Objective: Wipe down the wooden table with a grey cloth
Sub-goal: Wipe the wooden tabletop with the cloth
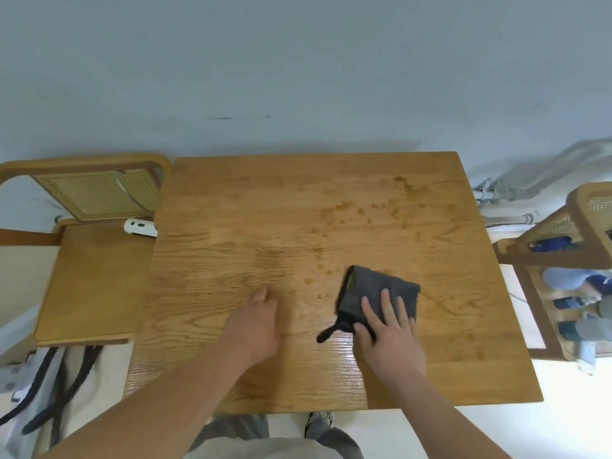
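Observation:
A square wooden table (251, 207) fills the middle of the view, with brown stain spots across its far right part. A folded grey cloth (374, 286) with a small hanging loop lies on the table right of centre. My right hand (387, 329) presses flat on the near half of the cloth, fingers straight and spread. My left hand (256, 323) rests on the bare wood to the left of the cloth, its fingers loosely bent and holding nothing.
A wooden chair (89, 270) with a cane back stands against the table's left side, a white remote (140, 227) on its seat. Another chair (583, 226) at the right holds blue and grey items. Dark bag straps lie on the floor at lower left.

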Demonstrator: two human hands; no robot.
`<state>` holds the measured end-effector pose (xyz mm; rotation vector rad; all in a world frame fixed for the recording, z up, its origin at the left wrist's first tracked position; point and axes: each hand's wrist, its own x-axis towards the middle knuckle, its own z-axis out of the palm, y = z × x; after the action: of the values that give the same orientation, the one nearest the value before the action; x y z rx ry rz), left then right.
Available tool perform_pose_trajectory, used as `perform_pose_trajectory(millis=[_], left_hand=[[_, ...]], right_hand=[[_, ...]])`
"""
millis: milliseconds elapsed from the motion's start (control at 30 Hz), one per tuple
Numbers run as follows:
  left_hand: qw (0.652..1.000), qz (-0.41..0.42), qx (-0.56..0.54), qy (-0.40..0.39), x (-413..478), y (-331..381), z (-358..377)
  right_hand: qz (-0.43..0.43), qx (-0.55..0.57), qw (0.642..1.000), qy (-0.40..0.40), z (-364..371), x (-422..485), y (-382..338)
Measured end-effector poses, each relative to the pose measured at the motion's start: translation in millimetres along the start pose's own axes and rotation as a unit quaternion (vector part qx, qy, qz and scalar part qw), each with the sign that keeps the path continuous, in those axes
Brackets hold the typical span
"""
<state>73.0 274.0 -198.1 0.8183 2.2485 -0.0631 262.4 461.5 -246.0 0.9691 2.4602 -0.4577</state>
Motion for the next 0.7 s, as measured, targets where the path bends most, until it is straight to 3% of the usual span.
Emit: perform_pose_trajectory(millis=[67,133,300,400,600,700], left_hand=[[1.000,-0.011,0.011,0.005,7,-12,-6],[0.999,-0.028,0.016,-0.002,14,-27,-9],[0.998,-0.043,0.042,-0.011,26,-52,-14],[0.997,-0.042,0.053,-0.036,34,-54,-16],[0.994,-0.016,0.070,-0.086,37,-64,-17],[0.994,-0.008,0.067,-0.085,40,-69,-20]], right_hand=[[0.083,0.057,0.995,0.005,-4,7,-31],[0.097,0.085,0.992,0.004,1,9,-70],[-0.132,0.027,0.991,-0.013,30,3,-127],[-0.181,-0.028,0.982,-0.040,14,21,-103],[0.024,0.022,0.999,-0.030,-25,66,-81],[0.047,0.034,0.998,-0.002,-19,68,-112]])
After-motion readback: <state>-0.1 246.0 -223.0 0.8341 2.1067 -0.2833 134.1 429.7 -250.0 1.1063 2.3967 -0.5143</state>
